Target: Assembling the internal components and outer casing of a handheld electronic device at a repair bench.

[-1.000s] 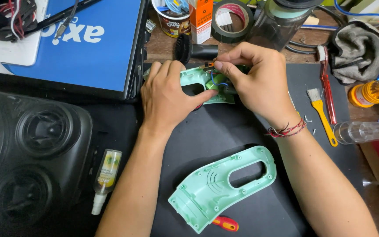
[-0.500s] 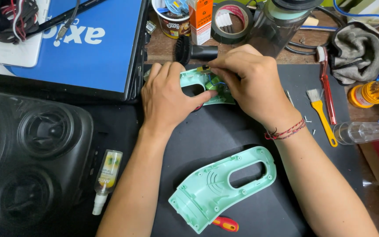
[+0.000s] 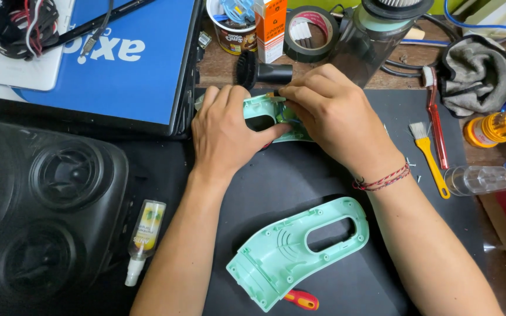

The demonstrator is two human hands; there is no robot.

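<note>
Right now the mint-green housing half (image 3: 276, 117) sits at the far edge of the black mat (image 3: 300, 175), pinned between both my hands. My left hand (image 3: 226, 131) steadies it, thumb pressed against its underside near the handle opening; my right hand (image 3: 332, 114) has its fingers (image 3: 291, 93) pinched together on something small at the shell's top edge, too hidden to name. By my reckoning the job is midway: the matching green cover (image 3: 300, 248) lies apart, nearer me, open side up over a red-handled screwdriver (image 3: 301, 299). A yellow brush (image 3: 428, 155) waits to my right on the worktop (image 3: 417, 64)
</note>
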